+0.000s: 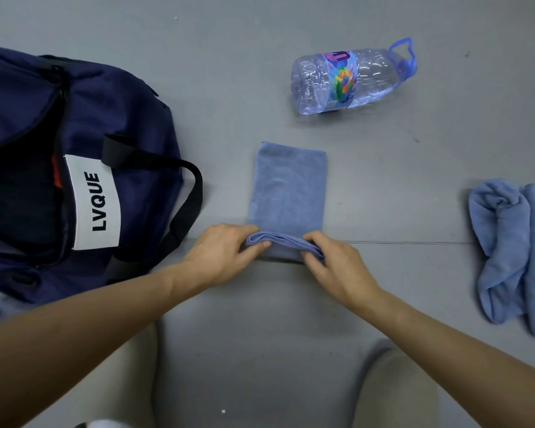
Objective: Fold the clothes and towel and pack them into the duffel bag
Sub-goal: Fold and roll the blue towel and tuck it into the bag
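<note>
Finds duffel bag (pixel 136 118) unzipped on floor (pixel 393 186) at left. Finds blue towel (pixel 288 186) flat at centre, near end rolled. Sees left hand (pixel 223 251) and right hand (pixel 337 267) each pinching one roll end. Judges risk of skew from uneven pushing, unwinding from slack grip

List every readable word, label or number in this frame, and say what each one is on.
"LVQUE": black capitals running sideways on the white label of the navy duffel bag.
The bottle label has large purple letters and small print, too blurred to read.
The towel and the crumpled cloth show no text.
</note>
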